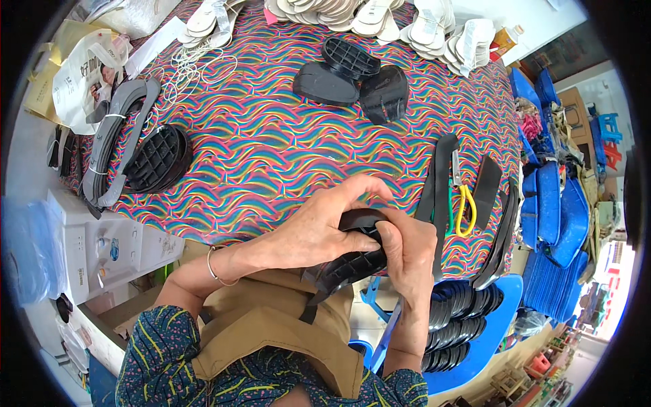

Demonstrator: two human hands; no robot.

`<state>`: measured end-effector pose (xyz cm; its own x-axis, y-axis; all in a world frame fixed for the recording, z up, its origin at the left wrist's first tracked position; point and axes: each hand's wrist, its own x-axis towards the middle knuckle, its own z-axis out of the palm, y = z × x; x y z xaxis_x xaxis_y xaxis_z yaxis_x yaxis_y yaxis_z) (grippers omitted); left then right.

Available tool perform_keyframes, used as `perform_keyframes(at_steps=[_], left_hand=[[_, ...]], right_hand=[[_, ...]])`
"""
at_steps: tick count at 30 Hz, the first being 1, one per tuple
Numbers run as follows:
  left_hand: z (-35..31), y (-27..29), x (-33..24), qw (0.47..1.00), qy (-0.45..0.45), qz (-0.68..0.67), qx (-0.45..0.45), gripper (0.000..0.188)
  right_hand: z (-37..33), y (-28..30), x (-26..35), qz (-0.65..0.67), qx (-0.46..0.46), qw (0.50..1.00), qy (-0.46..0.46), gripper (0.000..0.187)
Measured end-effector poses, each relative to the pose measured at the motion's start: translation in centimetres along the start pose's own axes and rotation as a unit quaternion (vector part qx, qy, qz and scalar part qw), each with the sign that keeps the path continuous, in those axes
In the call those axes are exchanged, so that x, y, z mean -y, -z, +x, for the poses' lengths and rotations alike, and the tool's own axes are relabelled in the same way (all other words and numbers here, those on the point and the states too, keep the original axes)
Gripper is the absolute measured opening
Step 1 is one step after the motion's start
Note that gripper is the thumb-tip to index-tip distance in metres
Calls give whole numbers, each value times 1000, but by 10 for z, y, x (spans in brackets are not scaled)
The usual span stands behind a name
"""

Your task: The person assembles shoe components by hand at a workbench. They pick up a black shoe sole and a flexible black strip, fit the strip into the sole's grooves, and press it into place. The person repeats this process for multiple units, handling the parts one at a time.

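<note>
Both hands work on one black ribbed sole (349, 261), which sits just below picture centre, at the near edge of the table (271, 149) and above the person's tan apron (271, 325). The left hand (315, 227) wraps over the top of the sole, fingers curled and pressed against its upper edge. The right hand (407, 254) clamps the sole from the 3 o'clock side, thumb laid on the ribbed face; the fingers behind it are hidden, so their exact hold cannot be told, though they appear closed around the rim. The table carries a multicoloured wavy cloth. At 12 o'clock from the hands lie three more black soles (352, 78) touching one another. At 10 o'clock a stack of black soles (157, 157) rests beside a bundle of grey straps (115, 136). At 2 o'clock, black strips (441, 180) lie just beside scissors with yellow and green handles (462, 203). At 5 o'clock, rows of black soles (458, 319) fill a blue tray (502, 339). White soles (380, 17) line the far table edge.
</note>
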<state>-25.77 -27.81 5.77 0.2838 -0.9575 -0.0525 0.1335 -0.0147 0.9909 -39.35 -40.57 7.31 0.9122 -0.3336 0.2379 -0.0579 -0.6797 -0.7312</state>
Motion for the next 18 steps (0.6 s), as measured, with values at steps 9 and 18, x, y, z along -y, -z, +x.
perform_keyframes(at_steps=[9,18], left_hand=[[3,21,-18,983,40,-10,178,61],[2,12,-14,983,-5,121,140,41]], right_hand=[[-8,-7,-23,-54,-38,994,84,22],[-19,-24,-28,26,-83,994,61,28]])
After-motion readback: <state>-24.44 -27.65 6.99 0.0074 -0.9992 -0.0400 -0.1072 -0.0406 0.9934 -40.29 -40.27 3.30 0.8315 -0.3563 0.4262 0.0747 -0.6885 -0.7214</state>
